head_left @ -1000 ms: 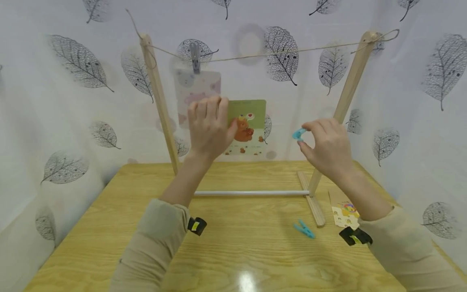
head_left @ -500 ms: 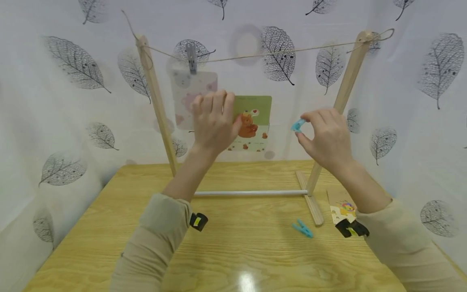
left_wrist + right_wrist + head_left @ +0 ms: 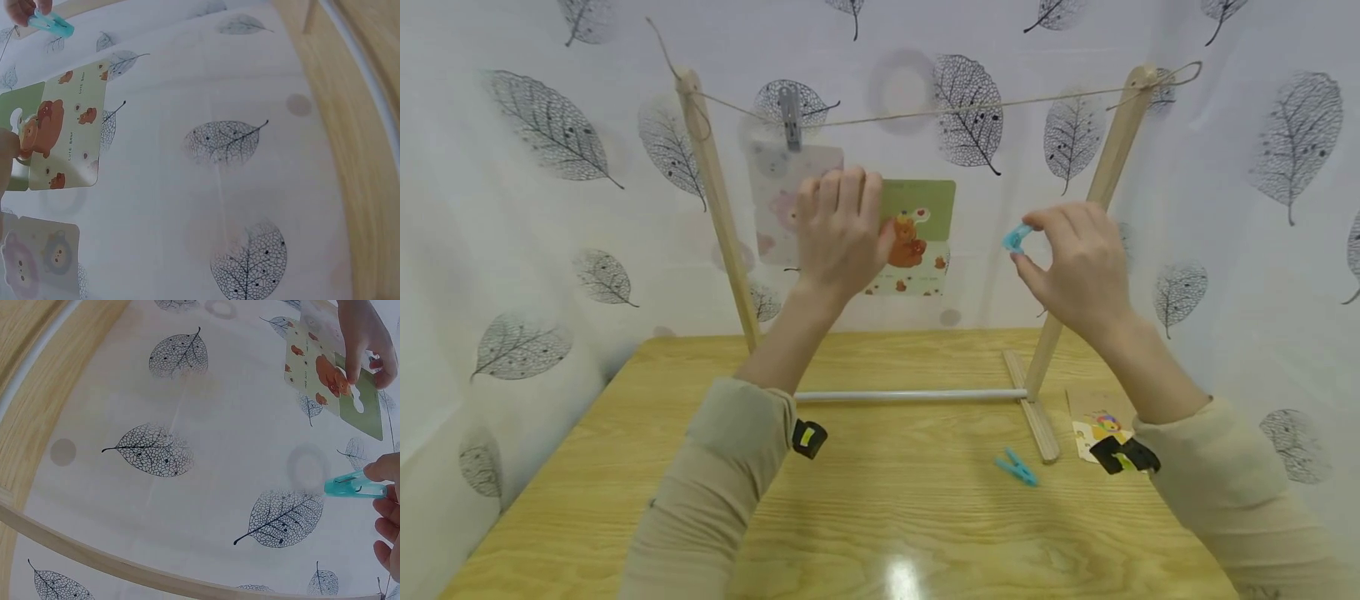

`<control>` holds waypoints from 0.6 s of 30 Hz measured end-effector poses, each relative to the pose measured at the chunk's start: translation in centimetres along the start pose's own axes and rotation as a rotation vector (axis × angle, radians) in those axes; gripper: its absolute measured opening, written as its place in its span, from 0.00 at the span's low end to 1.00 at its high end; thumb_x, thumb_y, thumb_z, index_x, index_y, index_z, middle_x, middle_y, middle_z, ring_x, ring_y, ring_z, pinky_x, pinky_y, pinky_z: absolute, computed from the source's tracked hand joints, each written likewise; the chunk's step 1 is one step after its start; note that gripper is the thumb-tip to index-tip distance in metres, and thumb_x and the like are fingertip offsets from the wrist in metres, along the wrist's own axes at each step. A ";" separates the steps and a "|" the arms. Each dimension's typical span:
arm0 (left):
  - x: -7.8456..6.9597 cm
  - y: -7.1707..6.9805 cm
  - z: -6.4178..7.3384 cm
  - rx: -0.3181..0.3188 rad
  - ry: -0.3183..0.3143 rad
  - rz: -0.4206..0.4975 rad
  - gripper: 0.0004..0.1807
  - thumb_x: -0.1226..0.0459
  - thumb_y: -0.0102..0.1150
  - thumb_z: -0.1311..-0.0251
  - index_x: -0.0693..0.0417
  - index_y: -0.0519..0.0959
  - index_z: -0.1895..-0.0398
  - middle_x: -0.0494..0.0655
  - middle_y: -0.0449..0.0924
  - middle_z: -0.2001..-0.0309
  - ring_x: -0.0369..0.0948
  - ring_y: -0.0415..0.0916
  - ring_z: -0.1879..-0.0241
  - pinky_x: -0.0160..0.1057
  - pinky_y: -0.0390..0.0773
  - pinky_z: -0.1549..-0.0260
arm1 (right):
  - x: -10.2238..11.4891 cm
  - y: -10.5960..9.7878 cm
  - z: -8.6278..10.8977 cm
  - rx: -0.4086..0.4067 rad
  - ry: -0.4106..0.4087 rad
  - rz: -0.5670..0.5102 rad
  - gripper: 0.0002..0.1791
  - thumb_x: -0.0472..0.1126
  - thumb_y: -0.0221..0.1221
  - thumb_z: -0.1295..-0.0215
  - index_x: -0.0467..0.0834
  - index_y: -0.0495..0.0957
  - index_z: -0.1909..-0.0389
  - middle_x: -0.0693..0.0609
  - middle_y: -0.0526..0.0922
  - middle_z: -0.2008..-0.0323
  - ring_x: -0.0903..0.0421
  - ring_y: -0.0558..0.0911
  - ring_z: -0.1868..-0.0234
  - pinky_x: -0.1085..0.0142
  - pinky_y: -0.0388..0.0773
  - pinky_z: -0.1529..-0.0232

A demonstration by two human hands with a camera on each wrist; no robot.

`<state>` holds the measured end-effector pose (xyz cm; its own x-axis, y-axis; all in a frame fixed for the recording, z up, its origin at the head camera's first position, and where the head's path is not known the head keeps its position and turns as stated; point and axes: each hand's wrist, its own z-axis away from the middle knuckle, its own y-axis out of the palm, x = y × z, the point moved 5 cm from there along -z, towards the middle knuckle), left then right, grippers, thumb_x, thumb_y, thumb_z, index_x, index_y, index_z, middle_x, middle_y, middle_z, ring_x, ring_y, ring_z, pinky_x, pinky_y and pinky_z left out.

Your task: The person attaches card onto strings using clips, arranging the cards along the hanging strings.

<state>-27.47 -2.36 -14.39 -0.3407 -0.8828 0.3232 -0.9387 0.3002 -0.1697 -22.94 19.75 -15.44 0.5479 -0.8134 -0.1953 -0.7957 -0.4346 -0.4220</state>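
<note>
Between its pinching fingers (image 3: 850,190), the left hand (image 3: 838,237) is holding a green-and-cream rectangular bear-printed card (image 3: 921,237). Right of these, the right hand (image 3: 1086,262) is pinching a blue plastic clothespin (image 3: 340,487); below its fingers, another blue clothespin (image 3: 1018,469) is lying on the wooden tabletop (image 3: 880,508).

White leaf-printed sheeting (image 3: 1000,200) hangs behind a wood-grain table (image 3: 880,475) (one bright glint (image 3: 903,577)).

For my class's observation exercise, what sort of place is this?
Probably an indoor tabletop work area: a wood-grain table backed by a leaf-print sheet, with a wooden stand on whose string a gray clip holds a picture card.
</note>
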 end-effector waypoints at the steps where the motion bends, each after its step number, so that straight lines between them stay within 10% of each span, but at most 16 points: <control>1: 0.0 0.0 -0.1 0.005 -0.001 -0.004 0.17 0.58 0.54 0.46 0.60 0.69 0.58 0.54 0.70 0.61 0.48 0.64 0.60 0.47 0.62 0.55 | -0.1 0.0 -0.1 -0.005 -0.005 -0.001 0.17 0.33 0.65 0.50 0.30 0.74 0.61 0.37 0.77 0.65 0.38 0.71 0.62 0.51 0.65 0.61; 18: 0.2 0.6 -1.1 0.060 -0.038 0.019 0.17 0.58 0.52 0.44 0.61 0.68 0.57 0.54 0.69 0.61 0.49 0.62 0.60 0.48 0.60 0.55 | -0.3 -1.3 -3.1 -0.152 -0.048 -0.043 0.17 0.29 0.68 0.55 0.31 0.76 0.63 0.37 0.78 0.67 0.39 0.71 0.63 0.52 0.65 0.57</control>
<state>-28.15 -1.94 -13.47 -0.3551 -0.8907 0.2839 -0.9268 0.2956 -0.2316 -22.85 19.32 -12.05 0.5909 -0.7752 -0.2232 -0.7993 -0.5250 -0.2924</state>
